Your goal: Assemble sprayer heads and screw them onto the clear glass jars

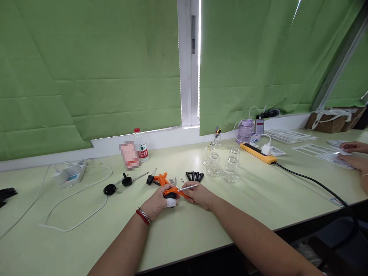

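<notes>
My left hand (161, 200), with a white wrap on the thumb, is closed around an orange and black piece (171, 191) with a metal rod pointing right. My right hand (198, 194) pinches the lower right end of the same piece, under the rod. Just beyond my hands lie another orange part with a black knob (161, 178), some small metal pins and several black handles (194, 176) in a row. To the left are two round black pieces (109, 189) with metal rods.
Clear glass vessels (213, 168) stand right of centre. Behind are a red-capped bottle (143, 147) and a purple jug (245, 131). A yellow power strip (258, 153) trails a black cable. White cables cross the left side. Another person's hands (355, 153) touch sheets at far right.
</notes>
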`<state>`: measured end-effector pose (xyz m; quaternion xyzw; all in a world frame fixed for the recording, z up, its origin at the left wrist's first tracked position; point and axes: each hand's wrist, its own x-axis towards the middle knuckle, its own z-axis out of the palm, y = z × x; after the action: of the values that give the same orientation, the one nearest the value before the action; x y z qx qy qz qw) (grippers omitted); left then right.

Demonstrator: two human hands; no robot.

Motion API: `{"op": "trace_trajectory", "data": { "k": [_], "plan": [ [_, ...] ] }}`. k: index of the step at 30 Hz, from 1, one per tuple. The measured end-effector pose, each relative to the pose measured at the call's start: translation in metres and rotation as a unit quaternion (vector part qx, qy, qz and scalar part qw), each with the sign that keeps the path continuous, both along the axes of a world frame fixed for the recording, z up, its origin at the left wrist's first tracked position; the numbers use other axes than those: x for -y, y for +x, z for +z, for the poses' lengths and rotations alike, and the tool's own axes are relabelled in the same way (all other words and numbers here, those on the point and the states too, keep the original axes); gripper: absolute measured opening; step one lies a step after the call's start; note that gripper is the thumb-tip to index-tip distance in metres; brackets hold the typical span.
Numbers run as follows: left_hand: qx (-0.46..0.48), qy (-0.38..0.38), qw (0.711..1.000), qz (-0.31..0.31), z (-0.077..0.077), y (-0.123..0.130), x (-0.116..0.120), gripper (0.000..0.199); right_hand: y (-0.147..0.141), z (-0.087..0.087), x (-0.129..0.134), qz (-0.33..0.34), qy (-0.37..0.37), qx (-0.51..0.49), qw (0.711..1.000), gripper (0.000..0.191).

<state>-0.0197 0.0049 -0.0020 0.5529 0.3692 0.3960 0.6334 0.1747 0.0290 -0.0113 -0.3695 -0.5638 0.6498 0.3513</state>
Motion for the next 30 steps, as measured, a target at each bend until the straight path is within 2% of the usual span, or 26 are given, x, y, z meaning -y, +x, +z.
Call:
{"op": "trace_trajectory", "data": {
  "k": [6,13,19,21,22,25,30],
  "plan": [
    [0.062,-0.022,0.998,-0.003,0.003,0.005,0.001,0.028,-0.001,-0.001,-0.001,-0.018,-0.003,0.024,1.0,0.032],
    [0.122,-0.056,0.991,0.025,0.0,0.008,-0.001,0.027,-0.002,-0.005,-0.002,-0.006,0.023,0.04,0.999,0.035],
    [0.179,-0.048,0.977,0.105,0.004,0.005,-0.007,0.021,-0.001,-0.012,-0.006,-0.047,0.172,0.139,0.974,0.033],
    [0.198,-0.036,0.969,0.141,0.006,0.001,-0.01,0.021,0.0,-0.013,-0.006,-0.057,0.244,0.168,0.953,0.024],
    [0.206,-0.029,0.965,0.157,0.007,0.0,-0.012,0.021,0.001,-0.013,-0.005,-0.055,0.295,0.193,0.934,0.021],
    [0.222,-0.015,0.955,0.194,0.008,-0.004,-0.014,0.022,-0.001,-0.012,-0.001,-0.025,0.416,0.3,0.858,0.032],
    [0.223,-0.015,0.952,0.208,0.009,-0.002,-0.013,0.021,-0.008,-0.006,0.005,0.02,0.412,0.459,0.787,0.051]
  ]
}}
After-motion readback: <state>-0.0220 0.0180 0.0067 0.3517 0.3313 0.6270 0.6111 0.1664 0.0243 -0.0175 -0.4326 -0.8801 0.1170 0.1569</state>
